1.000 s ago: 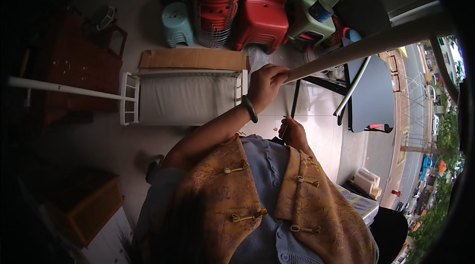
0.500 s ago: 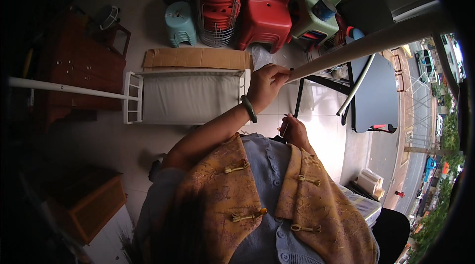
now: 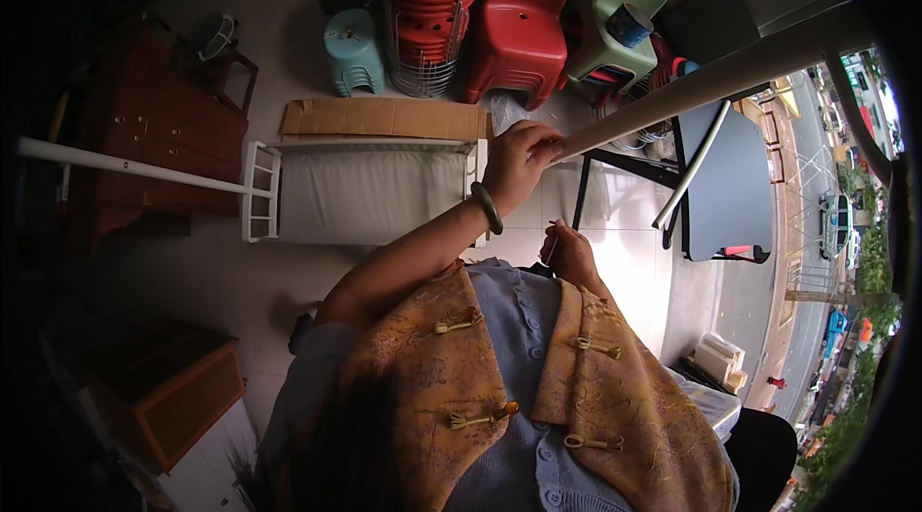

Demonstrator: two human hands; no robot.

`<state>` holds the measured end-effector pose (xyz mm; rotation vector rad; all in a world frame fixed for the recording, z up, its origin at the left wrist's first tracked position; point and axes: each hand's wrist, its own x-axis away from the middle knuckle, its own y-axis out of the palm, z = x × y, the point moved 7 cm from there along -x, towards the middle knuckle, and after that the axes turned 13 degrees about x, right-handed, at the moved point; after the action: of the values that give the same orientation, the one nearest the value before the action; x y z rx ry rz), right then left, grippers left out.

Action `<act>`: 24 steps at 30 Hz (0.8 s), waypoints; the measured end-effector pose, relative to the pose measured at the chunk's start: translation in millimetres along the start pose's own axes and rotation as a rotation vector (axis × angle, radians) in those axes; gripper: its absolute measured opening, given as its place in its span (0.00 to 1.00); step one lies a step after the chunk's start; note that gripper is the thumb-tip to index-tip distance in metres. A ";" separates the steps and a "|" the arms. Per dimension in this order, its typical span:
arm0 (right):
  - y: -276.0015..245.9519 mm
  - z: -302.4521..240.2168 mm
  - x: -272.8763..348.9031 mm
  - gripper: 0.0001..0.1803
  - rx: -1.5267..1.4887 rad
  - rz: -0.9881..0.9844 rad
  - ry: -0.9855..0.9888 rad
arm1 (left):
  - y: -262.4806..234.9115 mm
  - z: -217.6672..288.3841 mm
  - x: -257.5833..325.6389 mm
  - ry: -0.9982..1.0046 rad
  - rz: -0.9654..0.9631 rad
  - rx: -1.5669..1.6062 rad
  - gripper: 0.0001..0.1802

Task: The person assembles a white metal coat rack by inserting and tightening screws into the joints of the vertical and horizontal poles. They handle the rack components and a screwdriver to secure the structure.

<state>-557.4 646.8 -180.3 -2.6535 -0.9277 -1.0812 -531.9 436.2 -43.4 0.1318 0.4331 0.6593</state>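
The left hand (image 3: 519, 161) is closed on the near end of a long pale pole (image 3: 711, 80), fingers wrapped over its tip just past the right end of the white rack (image 3: 370, 195). From there the pole runs up and away to the right, over the dark folding table (image 3: 725, 176). The right hand (image 3: 569, 255) sits lower, near the chest and below the rack's right corner; its fingers look pinched narrow on something thin — too small to tell what it is. A green bangle (image 3: 487, 207) rides the left wrist.

To do this well, the left hand should probably keep a firm, steady hold on the pole end so it does not swing or roll while the right hand works close by; the far length is long and could lever against a loose grip. Bringing the right hand up to the tip in a short, straight move seems safer than reaching wide.

Beyond the rack lie a cardboard sheet (image 3: 384, 116) and stacked plastic stools (image 3: 432, 12) — red, teal and green.
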 end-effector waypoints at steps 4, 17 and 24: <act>-2.4 0.3 -0.1 0.14 0.009 0.014 0.003 | 0.7 7.7 -0.8 0.054 -0.014 -0.178 0.07; -2.9 1.1 1.0 0.15 0.044 0.037 0.028 | 0.7 8.4 0.4 0.080 -0.005 -0.052 0.07; -0.7 0.3 2.2 0.14 0.046 0.051 0.042 | -0.4 8.1 -0.6 0.064 -0.017 -0.040 0.06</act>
<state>-556.4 648.6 -179.2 -2.5923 -0.8612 -1.0857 -528.7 435.6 -36.0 0.0697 0.4819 0.6566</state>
